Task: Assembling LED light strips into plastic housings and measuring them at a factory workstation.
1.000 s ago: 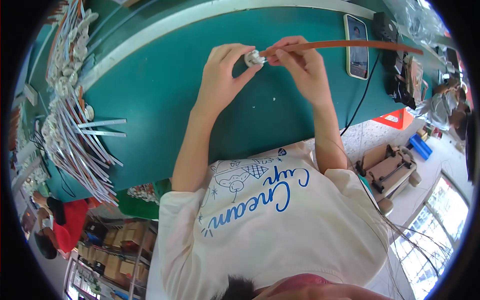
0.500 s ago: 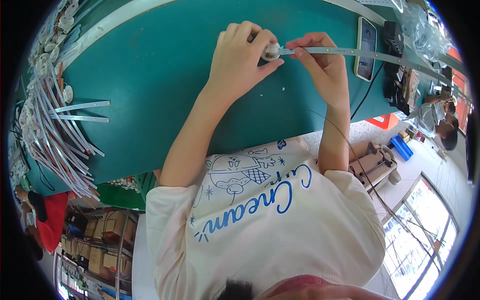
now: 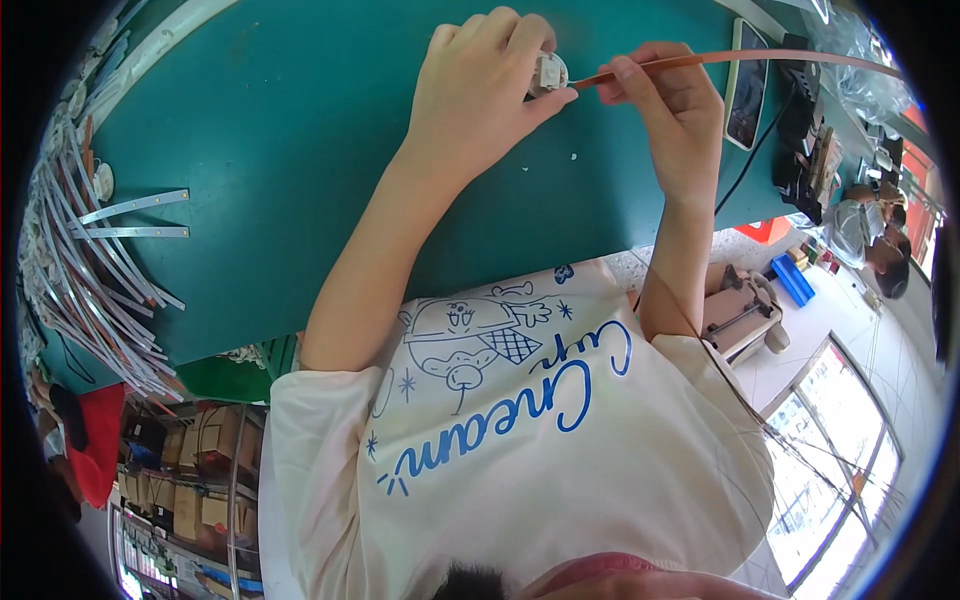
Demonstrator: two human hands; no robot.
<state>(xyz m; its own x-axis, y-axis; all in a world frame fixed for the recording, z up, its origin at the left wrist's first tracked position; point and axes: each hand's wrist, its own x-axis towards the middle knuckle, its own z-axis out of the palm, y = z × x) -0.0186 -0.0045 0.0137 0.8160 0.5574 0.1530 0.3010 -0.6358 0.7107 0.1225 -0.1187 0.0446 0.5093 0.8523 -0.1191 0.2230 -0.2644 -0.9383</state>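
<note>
My left hand [image 3: 482, 90] has a narrow grip, thumb and fingers around a white disc [image 3: 549, 75] over the far part of the green tabletop [image 3: 280, 180], well apart from the near edge. My right hand [image 3: 683, 115] pinches a brown strip [image 3: 690, 62] near its disc-side end; whether the strip is fixed to the disc, can't tell. Strip's long end runs off right, crossing in front of the phone [image 3: 742, 105], which sits just beside my right hand. Right side tight: phone, black cable [image 3: 750, 165], black object [image 3: 797, 115], clear plastic [image 3: 855, 85] crowd that end. Left side roomier: wide open green between my left forearm and the pile [image 3: 80, 270] of silvery strips at the left edge, two strip ends [image 3: 140, 205] poking into it. More open room between my forearms, just two white crumbs [image 3: 574, 156] there. Near edge slants across in front of my shirt [image 3: 600, 480]; pale rail [image 3: 175, 38] borders the far left.
</note>
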